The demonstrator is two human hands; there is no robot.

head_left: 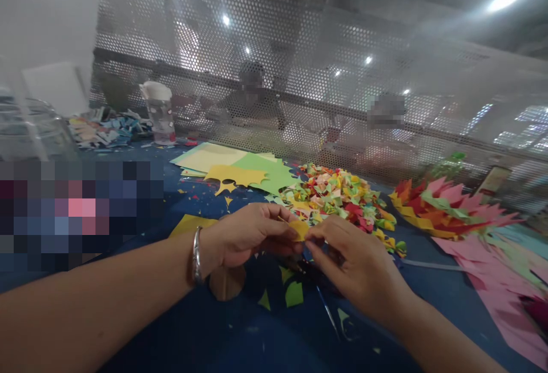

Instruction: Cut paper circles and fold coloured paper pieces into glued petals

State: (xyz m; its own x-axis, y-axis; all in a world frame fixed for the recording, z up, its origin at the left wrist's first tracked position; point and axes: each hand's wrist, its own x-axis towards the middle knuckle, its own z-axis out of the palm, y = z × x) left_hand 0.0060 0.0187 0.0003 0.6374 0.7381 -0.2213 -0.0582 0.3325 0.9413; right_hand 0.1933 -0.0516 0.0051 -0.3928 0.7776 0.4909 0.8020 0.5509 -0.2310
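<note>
Between my two hands is a small yellow paper piece point(301, 229). My left hand point(252, 233), with a silver bracelet at the wrist, pinches its left side. The fingertips of my right hand point(351, 259) are closed at its right edge. A thin pointed thing by my left fingers is too small to make out. Under the hands lie green paper scraps point(294, 294) and a round brown piece point(228, 284). A slim blue stick-like thing point(327, 311) lies near my right hand. Just beyond the hands is a heap of small folded colored papers point(338, 190).
Yellow and green paper sheets point(257, 170) with cut edges lie ahead. Pointed folded-paper strips point(445, 207) and pink sheets point(483, 282) are right. A bottle point(160, 113) and a paper-strip pile point(109, 128) stand back left. Perforated metal panels point(299, 76) rise behind; people sit beyond them.
</note>
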